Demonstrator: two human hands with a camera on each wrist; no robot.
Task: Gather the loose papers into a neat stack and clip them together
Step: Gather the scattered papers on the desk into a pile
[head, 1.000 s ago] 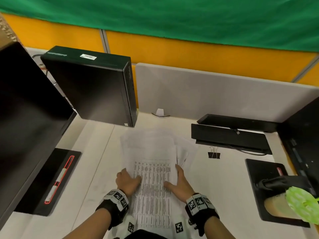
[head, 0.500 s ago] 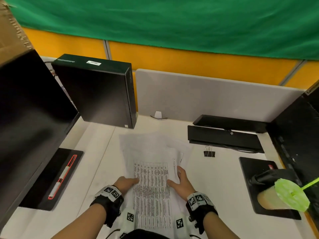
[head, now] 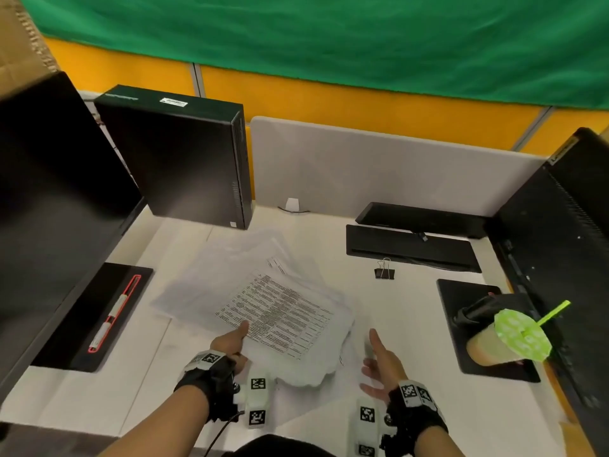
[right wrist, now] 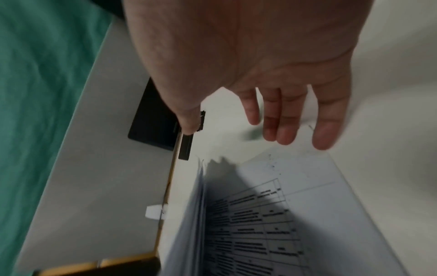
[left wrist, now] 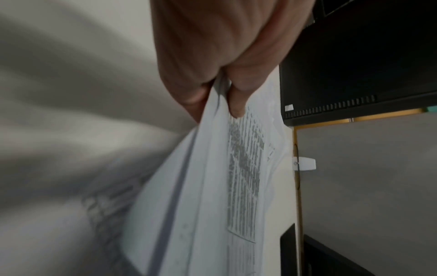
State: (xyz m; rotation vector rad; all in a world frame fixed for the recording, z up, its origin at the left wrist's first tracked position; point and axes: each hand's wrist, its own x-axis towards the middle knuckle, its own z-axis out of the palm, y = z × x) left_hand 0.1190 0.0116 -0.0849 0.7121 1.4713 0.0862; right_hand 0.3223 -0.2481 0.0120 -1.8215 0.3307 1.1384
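My left hand (head: 230, 341) pinches the near edge of the loose sheaf of white printed papers (head: 276, 311), thumb on top and fingers beneath, and holds the sheaf lifted and skewed above the white desk (head: 405, 311) at centre. The left wrist view shows the same pinch: thumb and a fingertip (left wrist: 236, 104) clamp several sheets (left wrist: 212, 186). The top sheet carries a dense printed table in black; its text is too blurred for me to read. One more printed sheet (right wrist: 295, 224) lies flat on the desk beneath the raised sheaf.

My right hand (head: 382, 367) is open beside the sheaf's right edge, palm turned toward it, fingers (right wrist: 283, 121) straight and apart, holding nothing.

A small black binder clip with silver wire handles (head: 384, 271) stands on the desk beyond and to the right of the papers, apart from them, just in front of a flat black keyboard (head: 408, 249).

At the far left stands a black upright desktop computer case (head: 184, 166) with a white sticker on top; its print and the embossed brand mark are not legible. A red-and-white marker pen (head: 115, 311) lies on a black pad at left. At right, a plastic cup of pale drink with a green patterned lid and green straw (head: 514, 338) sits on a black mat (head: 468, 298).
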